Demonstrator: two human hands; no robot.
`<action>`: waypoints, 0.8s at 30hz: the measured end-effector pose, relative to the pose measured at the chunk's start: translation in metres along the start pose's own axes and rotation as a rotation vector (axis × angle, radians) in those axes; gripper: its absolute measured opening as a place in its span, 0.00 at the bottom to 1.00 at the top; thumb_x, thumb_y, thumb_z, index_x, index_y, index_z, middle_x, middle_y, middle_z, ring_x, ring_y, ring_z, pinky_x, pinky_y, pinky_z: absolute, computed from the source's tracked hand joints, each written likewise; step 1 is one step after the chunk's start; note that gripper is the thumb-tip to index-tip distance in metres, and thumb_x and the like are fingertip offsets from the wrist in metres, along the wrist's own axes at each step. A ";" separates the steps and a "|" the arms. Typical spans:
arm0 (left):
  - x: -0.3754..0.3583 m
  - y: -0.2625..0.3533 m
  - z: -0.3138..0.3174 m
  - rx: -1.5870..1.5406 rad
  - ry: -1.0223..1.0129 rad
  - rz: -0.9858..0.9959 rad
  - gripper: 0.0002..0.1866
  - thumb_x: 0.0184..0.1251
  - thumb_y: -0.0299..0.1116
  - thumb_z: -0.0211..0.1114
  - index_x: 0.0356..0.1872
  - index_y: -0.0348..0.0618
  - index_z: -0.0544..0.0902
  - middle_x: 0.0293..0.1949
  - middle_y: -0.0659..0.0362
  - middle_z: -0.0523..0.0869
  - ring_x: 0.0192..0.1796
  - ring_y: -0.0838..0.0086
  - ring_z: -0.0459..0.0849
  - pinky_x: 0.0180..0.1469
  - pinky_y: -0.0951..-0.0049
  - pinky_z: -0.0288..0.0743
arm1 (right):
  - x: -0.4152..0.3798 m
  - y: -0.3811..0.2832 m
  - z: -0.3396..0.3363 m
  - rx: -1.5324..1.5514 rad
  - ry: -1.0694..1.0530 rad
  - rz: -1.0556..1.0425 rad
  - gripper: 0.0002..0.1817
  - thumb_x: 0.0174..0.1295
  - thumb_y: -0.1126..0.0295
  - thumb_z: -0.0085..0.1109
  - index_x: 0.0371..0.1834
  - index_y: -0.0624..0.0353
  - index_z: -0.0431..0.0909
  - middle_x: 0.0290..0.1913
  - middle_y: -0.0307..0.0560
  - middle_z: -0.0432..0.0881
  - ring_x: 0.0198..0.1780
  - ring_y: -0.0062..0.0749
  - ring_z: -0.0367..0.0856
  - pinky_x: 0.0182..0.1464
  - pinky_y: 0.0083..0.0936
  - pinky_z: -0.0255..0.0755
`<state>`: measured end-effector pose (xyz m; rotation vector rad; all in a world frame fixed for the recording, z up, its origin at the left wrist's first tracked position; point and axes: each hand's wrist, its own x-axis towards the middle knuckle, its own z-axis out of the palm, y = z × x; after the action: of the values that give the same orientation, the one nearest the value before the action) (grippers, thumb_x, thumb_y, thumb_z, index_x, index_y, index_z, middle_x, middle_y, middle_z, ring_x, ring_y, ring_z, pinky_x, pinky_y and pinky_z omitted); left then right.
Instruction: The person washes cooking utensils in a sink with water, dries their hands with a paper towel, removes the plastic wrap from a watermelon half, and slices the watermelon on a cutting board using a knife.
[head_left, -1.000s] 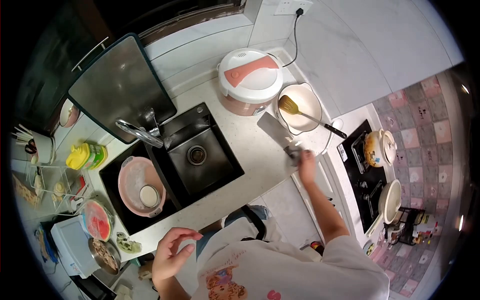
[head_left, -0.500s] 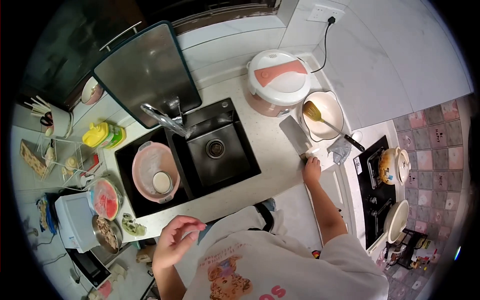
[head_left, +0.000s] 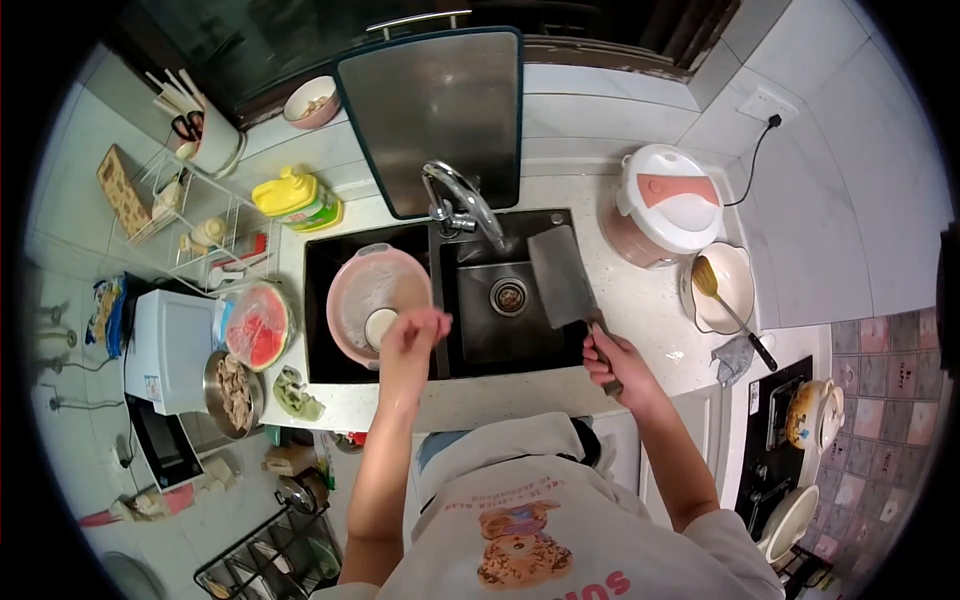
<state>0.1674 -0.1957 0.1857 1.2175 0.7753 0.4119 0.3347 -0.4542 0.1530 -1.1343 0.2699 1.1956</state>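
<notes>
My right hand (head_left: 617, 362) is closed around the handle of a cleaver (head_left: 560, 275). Its broad grey blade hangs over the right edge of the black sink's right bowl (head_left: 500, 350). My left hand (head_left: 412, 335) is empty, its fingers loosely bent, above the front of the pink basin (head_left: 345, 325). That basin sits in the left sink bowl, with a small white round cup (head_left: 378, 325) inside, partly hidden by my left hand. The chrome faucet (head_left: 468, 190) arches over the right bowl.
A rice cooker (head_left: 665, 205) and a cream pot (head_left: 738, 290) with a spatula (head_left: 707, 280) stand right. Left are a yellow detergent bottle (head_left: 297, 198), wrapped watermelon (head_left: 258, 328) and a metal bowl of meat (head_left: 235, 395). A cutting board (head_left: 430, 110) leans behind the sink.
My right hand has lifted the cleaver off the counter beside the cream pot and brought it left over the sink. My left hand has moved forward to the basin. The view has turned.
</notes>
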 end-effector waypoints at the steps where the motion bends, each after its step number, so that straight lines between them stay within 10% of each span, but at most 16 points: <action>1: 0.009 0.009 0.007 -0.016 0.067 -0.026 0.05 0.72 0.25 0.56 0.42 0.36 0.80 0.38 0.59 0.83 0.43 0.77 0.81 0.50 0.78 0.74 | 0.005 -0.006 0.010 0.082 -0.062 0.073 0.17 0.70 0.55 0.55 0.35 0.59 0.71 0.28 0.33 0.66 0.23 0.13 0.59 0.20 0.12 0.50; 4: 0.049 -0.023 0.011 0.426 0.137 0.455 0.06 0.69 0.25 0.58 0.43 0.36 0.80 0.39 0.61 0.83 0.43 0.79 0.80 0.47 0.78 0.75 | 0.017 -0.011 0.032 0.166 -0.214 0.186 0.17 0.70 0.55 0.55 0.35 0.58 0.71 0.28 0.34 0.66 0.23 0.12 0.58 0.19 0.09 0.48; 8: 0.042 -0.041 0.040 0.414 0.006 0.229 0.10 0.70 0.32 0.62 0.41 0.34 0.82 0.36 0.59 0.85 0.38 0.78 0.82 0.40 0.78 0.75 | 0.016 -0.002 0.049 -0.336 -0.164 0.025 0.17 0.69 0.54 0.56 0.36 0.58 0.71 0.25 0.31 0.66 0.23 0.11 0.59 0.19 0.14 0.53; 13: 0.042 -0.068 0.062 0.259 -0.016 -0.153 0.23 0.67 0.47 0.65 0.48 0.34 0.78 0.38 0.56 0.84 0.38 0.75 0.83 0.35 0.77 0.78 | 0.009 0.029 0.061 -1.274 0.163 -0.513 0.19 0.65 0.57 0.59 0.38 0.65 0.69 0.33 0.63 0.78 0.37 0.69 0.76 0.41 0.49 0.71; 18: 0.062 -0.061 0.012 0.501 0.184 0.123 0.23 0.63 0.40 0.68 0.49 0.31 0.76 0.39 0.50 0.84 0.41 0.64 0.83 0.46 0.68 0.76 | 0.007 0.047 -0.012 -1.550 0.515 -0.576 0.21 0.64 0.54 0.59 0.39 0.63 0.68 0.40 0.58 0.77 0.38 0.58 0.79 0.38 0.48 0.73; 24: 0.103 -0.043 -0.069 0.319 0.258 0.025 0.11 0.70 0.32 0.60 0.47 0.37 0.77 0.40 0.55 0.82 0.42 0.75 0.82 0.44 0.77 0.76 | -0.007 0.087 -0.195 -1.754 0.841 -0.380 0.17 0.64 0.57 0.58 0.39 0.60 0.69 0.44 0.52 0.73 0.43 0.50 0.78 0.37 0.42 0.77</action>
<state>0.1828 -0.0943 0.1041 1.4901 1.0782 0.4841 0.3318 -0.6217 0.0196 -3.0087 -0.5209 0.2858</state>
